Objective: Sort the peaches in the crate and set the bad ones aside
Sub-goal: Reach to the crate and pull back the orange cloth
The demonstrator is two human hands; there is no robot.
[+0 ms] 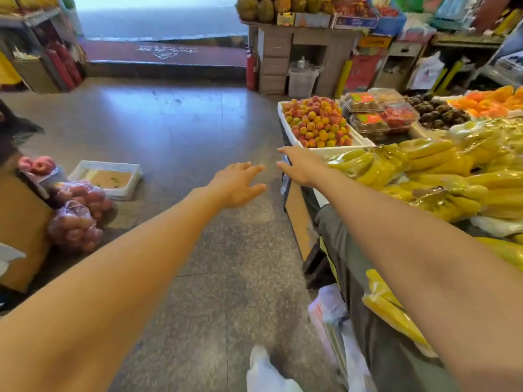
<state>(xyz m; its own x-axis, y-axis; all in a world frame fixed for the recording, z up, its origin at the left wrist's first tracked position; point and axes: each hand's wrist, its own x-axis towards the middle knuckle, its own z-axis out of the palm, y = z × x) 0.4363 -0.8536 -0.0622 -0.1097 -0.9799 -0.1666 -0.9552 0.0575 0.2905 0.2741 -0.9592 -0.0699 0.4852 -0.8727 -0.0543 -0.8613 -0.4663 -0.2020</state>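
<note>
Peaches (318, 124) — small, red-yellow, heaped in a white crate (285, 123) on the table at 1 o'clock. Right hand (300, 165): fingers spread, holding nothing, just short of the crate's near rim. Left hand (236, 185): likewise slack and bare, over the floor at 12 o'clock. Handling, judged — light, soft, easily bruised; cup each around its widest part. Bagged bananas (441, 179) at 3 o'clock.

Both bare arms stretch forward from the near edge, elbows almost straight. The left hand (237, 183) is palm-down with fingers spread and loose, holding nothing. The right hand (301, 164), slightly farther and to the right, also reaches palm-down with fingers extended and apart, empty.
</note>
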